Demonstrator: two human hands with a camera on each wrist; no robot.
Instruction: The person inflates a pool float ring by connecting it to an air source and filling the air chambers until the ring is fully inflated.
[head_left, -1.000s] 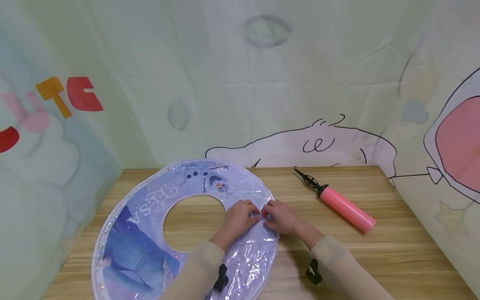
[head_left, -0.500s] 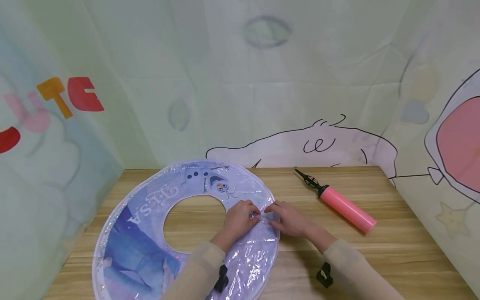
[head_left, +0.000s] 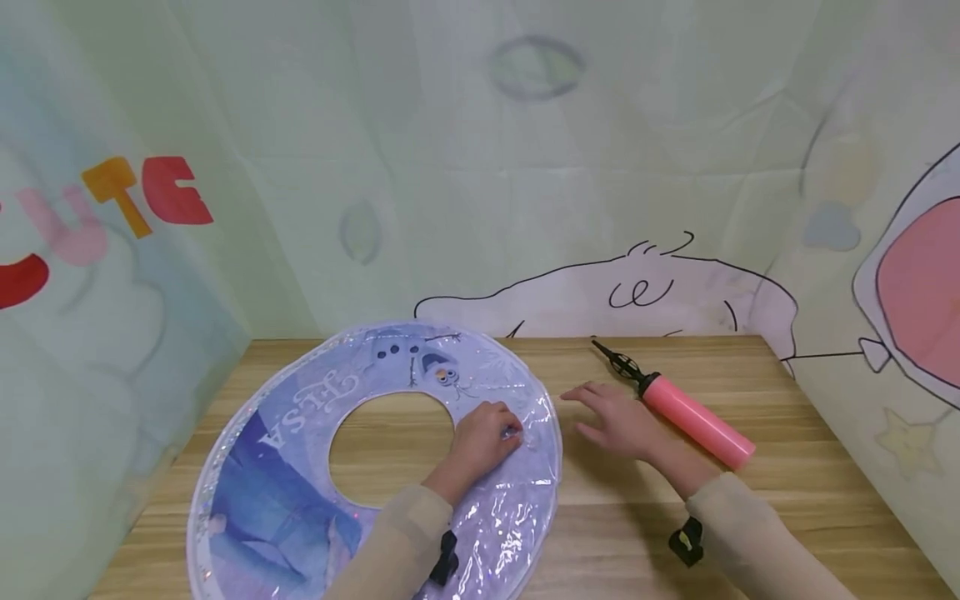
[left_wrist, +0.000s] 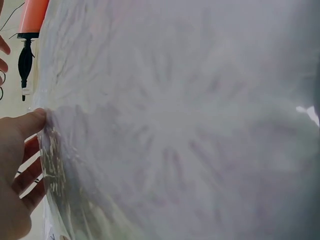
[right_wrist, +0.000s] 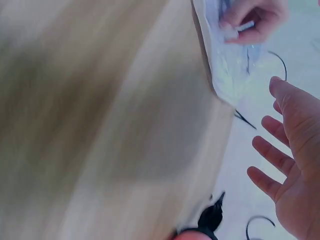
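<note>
A flat-topped swim ring (head_left: pixel 277 500) with blue and lilac print lies on the table at left and middle in the head view. My left hand (head_left: pixel 483 442) rests over its right side, thumb and finger pinching a small clear valve (right_wrist: pixel 231 33) that shows in the right wrist view. In the left wrist view the ring's pale shiny film (left_wrist: pixel 175 115) fills most of the picture. My right hand (head_left: pixel 618 421) is off the ring, fingers spread and holding nothing, between its right edge and the pink hand pump (head_left: pixel 697 419). The pump's black nozzle points to the back left.
The wooden table (head_left: pixel 615 533) ends at a fabric backdrop (head_left: pixel 480 183) at the back and both sides. A dark wrist-camera mount (head_left: pixel 686 542) hangs below the right sleeve (head_left: pixel 757 525).
My right hand has let go of the ring near the valve and moved right, toward the pump, its fingers straightening. My left hand stays at the valve.
</note>
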